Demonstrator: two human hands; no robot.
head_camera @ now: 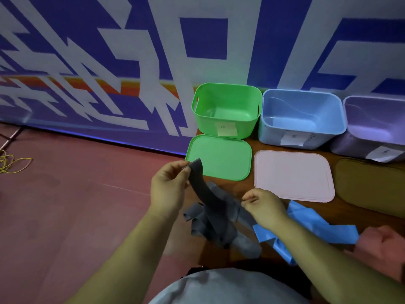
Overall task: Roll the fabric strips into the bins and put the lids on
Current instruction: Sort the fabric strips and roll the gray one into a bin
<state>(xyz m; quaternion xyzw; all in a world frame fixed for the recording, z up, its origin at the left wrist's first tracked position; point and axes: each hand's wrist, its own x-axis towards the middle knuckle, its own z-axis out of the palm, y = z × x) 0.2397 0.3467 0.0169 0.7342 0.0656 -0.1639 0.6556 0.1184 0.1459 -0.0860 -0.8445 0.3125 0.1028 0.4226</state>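
Paper labels on green bin, blue bin, purple bin; writing too blurred to read. Brown worktop under green bin, red floor to its left, blue-and-white wall behind. In front of green bin, grey strip pinched at top by left hand, lower by right hand fingers.

A wall patterned in blue and white carries an orange stripe; below the wall spreads reddish floor; a yellow cable lies near the wall's foot.
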